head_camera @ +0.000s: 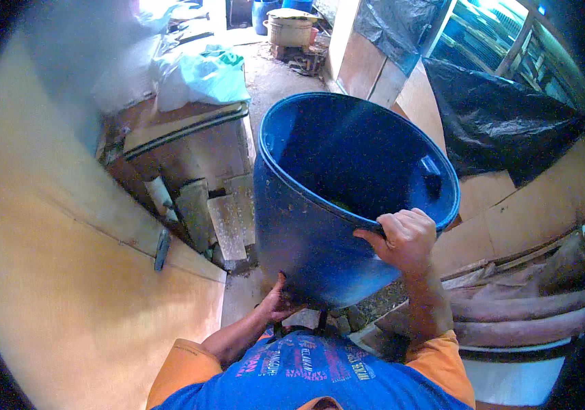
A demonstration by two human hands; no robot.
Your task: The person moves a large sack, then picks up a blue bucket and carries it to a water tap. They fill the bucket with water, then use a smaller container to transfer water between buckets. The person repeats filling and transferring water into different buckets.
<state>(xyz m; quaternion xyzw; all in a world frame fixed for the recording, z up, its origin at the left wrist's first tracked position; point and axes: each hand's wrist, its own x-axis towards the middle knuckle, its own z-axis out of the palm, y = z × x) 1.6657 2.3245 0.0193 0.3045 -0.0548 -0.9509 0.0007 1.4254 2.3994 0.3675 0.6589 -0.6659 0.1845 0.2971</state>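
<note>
A large blue plastic drum (292,230) is tilted in front of my body, its wide round mouth facing up and to the right. My right hand (407,238) grips the near rim, fingers over the edge and thumb along the outer wall. Lower down, my left hand (279,302) supports the drum's near side or underside, with the thumb up against the wall; its other fingers are mostly hidden beneath. The inside of the drum is dark, and I cannot tell what lies at its bottom.
Plywood panels (92,287) stand close on my left. Several stone or tile slabs (228,225) lean against a box-like bench (195,148) carrying plastic bags (205,74). Farther ahead is a large pot (288,28). Black plastic sheeting (497,118) covers the right wall, above stacked sacks (517,312).
</note>
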